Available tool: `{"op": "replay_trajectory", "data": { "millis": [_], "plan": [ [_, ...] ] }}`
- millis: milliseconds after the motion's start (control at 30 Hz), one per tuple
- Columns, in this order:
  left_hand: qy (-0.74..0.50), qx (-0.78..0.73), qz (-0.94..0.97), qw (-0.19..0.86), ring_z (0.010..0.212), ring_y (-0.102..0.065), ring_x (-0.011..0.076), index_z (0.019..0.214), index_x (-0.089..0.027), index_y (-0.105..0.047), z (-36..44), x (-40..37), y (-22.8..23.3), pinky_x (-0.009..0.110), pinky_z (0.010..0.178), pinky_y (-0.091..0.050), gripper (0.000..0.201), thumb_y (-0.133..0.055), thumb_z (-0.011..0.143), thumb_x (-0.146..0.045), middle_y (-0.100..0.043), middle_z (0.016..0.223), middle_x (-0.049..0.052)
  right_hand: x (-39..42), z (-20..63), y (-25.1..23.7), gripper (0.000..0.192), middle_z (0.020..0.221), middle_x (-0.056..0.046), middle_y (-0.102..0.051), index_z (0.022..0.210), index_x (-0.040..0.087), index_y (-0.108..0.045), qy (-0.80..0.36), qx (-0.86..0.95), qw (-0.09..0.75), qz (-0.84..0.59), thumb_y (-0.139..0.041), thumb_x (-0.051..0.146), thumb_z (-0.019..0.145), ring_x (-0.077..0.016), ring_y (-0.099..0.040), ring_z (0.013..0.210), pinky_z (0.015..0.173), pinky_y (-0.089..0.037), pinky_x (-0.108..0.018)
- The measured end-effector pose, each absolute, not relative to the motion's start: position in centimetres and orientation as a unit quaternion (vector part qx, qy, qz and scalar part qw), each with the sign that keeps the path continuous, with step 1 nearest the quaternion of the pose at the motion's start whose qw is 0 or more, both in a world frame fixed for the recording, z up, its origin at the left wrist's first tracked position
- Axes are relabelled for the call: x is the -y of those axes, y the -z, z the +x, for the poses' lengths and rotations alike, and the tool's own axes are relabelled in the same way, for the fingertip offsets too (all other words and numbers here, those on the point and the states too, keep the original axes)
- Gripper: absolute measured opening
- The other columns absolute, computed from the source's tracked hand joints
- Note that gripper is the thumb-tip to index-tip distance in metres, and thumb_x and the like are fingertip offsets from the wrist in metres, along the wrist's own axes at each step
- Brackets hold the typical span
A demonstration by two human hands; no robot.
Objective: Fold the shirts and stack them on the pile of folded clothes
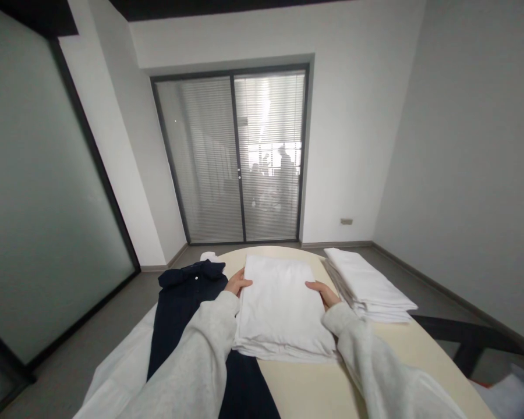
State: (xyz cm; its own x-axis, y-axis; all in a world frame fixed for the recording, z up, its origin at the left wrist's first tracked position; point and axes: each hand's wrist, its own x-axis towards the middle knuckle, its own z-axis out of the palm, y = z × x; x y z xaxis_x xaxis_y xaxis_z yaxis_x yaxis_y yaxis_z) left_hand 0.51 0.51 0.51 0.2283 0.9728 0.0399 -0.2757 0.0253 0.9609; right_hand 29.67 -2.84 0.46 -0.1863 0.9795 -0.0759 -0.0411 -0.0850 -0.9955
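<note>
Folded white cloth (282, 305) gripped at both side edges by hands: left hand (237, 284), right hand (324, 293).

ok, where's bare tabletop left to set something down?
Free: the table strip nearest the person, between the sleeves, below the folded white cloth. Crowded: left hand and right hand grip that cloth; navy shirt left, white stack right.
</note>
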Motion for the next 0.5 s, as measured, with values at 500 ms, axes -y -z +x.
{"op": "replay_trajectory", "data": {
  "millis": [500],
  "plan": [
    [-0.551, -0.38, 0.465, 0.58, 0.08, -0.064, 0.0289, 0.077, -0.012, -0.066, 0.3, -1.0, 0.3, 0.04, 0.075, -0.048, 0.037, -0.076, 0.041, -0.014, -0.07, 0.073, 0.007, 0.8, 29.9, 1.9, 0.047, 0.088, -0.007, -0.07, 0.096, 0.019, -0.059, -0.582, 0.446, 0.594, -0.332, -0.071, 0.021, 0.05, -0.0301, -0.063, 0.087, 0.081, -0.046, -0.046]
  ]
}}
